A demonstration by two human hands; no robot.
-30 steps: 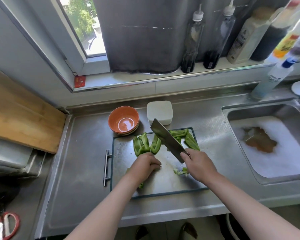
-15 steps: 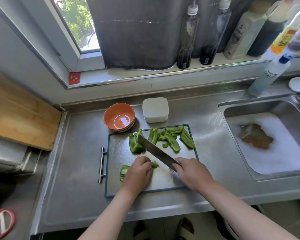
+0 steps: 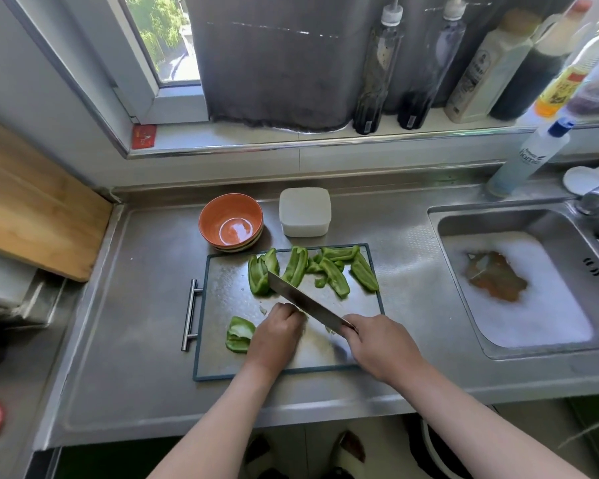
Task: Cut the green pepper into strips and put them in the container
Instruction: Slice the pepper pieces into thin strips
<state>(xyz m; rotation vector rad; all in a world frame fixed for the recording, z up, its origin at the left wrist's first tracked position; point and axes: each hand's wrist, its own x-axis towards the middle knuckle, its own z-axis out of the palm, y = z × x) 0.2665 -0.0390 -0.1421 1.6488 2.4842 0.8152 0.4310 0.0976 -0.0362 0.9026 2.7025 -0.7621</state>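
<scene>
Head view: R hand (image 3: 381,347) grips knife (image 3: 305,302), L hand (image 3: 277,335) curled on pepper piece (image 3: 239,337); cut strips (image 3: 334,278) lie on board (image 3: 229,305); approx. midway, none in white container (image 3: 305,211) yet.

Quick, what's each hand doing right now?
Left hand: fingers curled, holding down a green pepper piece.
Right hand: closed around the knife.

Right hand (image 3: 382,350) grips the cleaver (image 3: 305,300), blade angled across the steel cutting board (image 3: 222,340); left hand (image 3: 277,335) curled on a pepper piece (image 3: 239,335), more pepper pieces (image 3: 332,274) behind.
</scene>
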